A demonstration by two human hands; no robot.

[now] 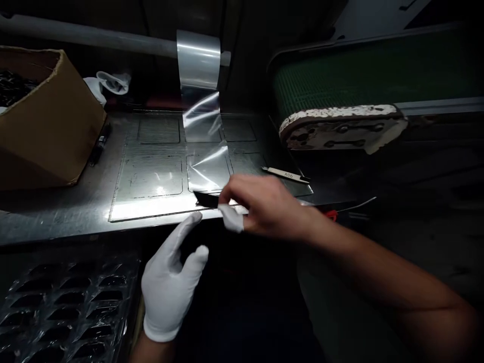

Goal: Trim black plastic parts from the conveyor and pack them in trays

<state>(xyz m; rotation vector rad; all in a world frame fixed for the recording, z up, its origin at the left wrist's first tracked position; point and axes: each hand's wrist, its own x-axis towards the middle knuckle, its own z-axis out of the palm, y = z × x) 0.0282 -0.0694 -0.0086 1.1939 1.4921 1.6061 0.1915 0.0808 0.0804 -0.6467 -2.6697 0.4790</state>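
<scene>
My right hand (pixel 260 204), bare but for a white covering on its thumb, pinches a small dark flat piece (pixel 206 198) by its right end. It hangs over the front edge of the metal work surface (pixel 151 206), close to a strip of clear film (pixel 207 166). That film runs down from a roll (pixel 198 60) at the back. Below and to the left, my left hand (pixel 170 282) wears a white glove. Its thumb and forefinger are spread, with nothing between them. A pale craft knife (pixel 286 175) marked A06 lies to the right of the film.
On the left stands a cardboard box (pixel 53 126) of small black pieces, beside a black marker (pixel 100 145). A clear tray (pixel 68 307) with several dark curved pieces sits at lower left. A green conveyor belt (pixel 363 70) juts in from the right. A white glove (pixel 113 82) lies behind.
</scene>
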